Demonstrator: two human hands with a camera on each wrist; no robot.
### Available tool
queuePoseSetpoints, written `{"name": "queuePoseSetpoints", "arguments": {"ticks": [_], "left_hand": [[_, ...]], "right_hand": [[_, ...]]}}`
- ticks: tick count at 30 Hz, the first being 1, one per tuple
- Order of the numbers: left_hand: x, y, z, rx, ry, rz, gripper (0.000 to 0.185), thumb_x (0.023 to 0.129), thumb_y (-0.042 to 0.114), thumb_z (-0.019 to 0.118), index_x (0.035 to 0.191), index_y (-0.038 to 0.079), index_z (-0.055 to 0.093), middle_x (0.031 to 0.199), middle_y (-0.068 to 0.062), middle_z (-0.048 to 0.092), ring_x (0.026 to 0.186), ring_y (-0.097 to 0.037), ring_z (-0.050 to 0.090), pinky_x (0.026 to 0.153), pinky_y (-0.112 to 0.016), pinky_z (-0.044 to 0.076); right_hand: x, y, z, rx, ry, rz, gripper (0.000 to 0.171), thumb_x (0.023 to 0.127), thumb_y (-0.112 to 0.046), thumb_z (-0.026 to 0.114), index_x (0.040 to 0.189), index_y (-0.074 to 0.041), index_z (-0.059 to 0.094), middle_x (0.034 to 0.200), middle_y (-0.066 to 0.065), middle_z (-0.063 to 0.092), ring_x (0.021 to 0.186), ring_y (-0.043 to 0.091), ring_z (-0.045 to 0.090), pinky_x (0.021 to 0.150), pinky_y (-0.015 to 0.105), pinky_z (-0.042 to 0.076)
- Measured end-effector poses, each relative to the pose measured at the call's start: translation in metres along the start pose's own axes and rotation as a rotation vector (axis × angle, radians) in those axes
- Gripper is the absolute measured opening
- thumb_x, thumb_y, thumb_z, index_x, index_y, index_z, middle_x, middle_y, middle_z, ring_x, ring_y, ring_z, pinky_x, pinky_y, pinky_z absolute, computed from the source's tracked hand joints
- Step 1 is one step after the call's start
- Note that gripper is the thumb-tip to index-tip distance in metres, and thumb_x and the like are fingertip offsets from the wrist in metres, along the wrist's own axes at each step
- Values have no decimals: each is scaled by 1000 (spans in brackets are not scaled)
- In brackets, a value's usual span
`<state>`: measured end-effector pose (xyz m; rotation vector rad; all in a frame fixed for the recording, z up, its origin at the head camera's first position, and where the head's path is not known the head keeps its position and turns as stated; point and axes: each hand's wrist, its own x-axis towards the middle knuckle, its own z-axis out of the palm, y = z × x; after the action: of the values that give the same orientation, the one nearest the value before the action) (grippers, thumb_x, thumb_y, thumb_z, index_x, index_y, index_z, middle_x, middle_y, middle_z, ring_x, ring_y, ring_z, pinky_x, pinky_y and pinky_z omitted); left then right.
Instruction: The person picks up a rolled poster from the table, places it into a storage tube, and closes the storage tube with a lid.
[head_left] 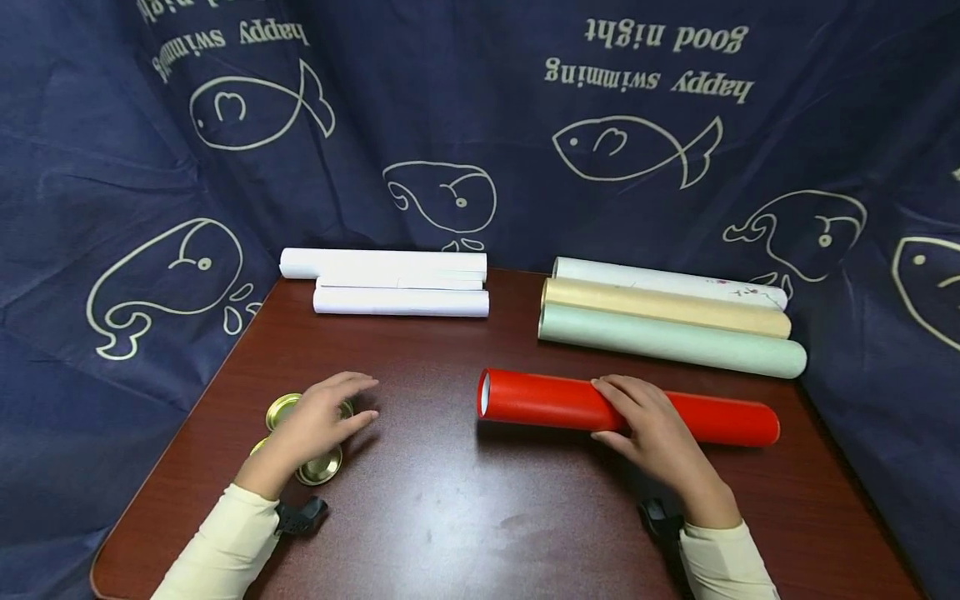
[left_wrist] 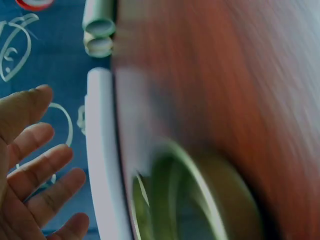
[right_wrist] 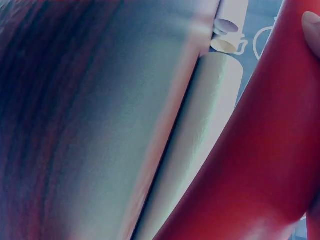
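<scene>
Resting on the dark wooden table (head_left: 450, 500), the red tube (head_left: 555, 404) lies right of centre, and the right hand (head_left: 652, 429) curls its fingers over its middle. The left hand (head_left: 318, 421) hovers with relaxed, spread fingers over the gold lids (head_left: 318, 468) at near left, gripping nothing. Pale tubes (head_left: 667, 321) lie beyond; white paper rolls (head_left: 397, 283) far left.

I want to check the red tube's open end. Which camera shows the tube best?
The head view: the whole red tube lies on the table, open end leftward, the right hand on its middle. The right wrist view shows only a close red wall. The left wrist view shows only a sliver.
</scene>
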<state>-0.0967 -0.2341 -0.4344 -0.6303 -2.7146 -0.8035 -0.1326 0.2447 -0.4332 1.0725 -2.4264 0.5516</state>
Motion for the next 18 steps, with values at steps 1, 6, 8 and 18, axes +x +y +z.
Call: {"name": "queuePoseSetpoints", "arguments": {"ticks": [1,6,8,18], "left_hand": [[-2,-5,-1,20,-13,-6,45,80,14,84,120,0,69,118,-12,66,109,-30,64,92,-48,51],[-6,-20,-2,85,-81,-36,50,76,19,86,119,-1,69,117,-14,67,108,-32,64,92,-50,50],[-8,-22,-4,102,-101,-61,52,75,21,87,119,0,69,117,-15,67,109,-35,63,90,-55,49],[-7,-27,-7,148,-197,-168,55,70,26,89,115,0,70,116,-16,65,105,-40,58,83,-60,47]], "right_hand": [[0,0,0,3,1,1,70,73,-29,84,134,-6,59,125,15,60,113,37,56,95,56,41],[1,0,1,4,-11,11,71,72,-29,85,134,-6,59,125,15,60,113,37,56,96,56,41],[1,0,1,1,-19,15,71,72,-29,85,134,-6,59,125,16,60,114,38,55,96,57,41],[1,0,-1,6,-15,15,67,79,-38,81,134,-5,59,125,16,60,114,38,55,96,57,41]]}}
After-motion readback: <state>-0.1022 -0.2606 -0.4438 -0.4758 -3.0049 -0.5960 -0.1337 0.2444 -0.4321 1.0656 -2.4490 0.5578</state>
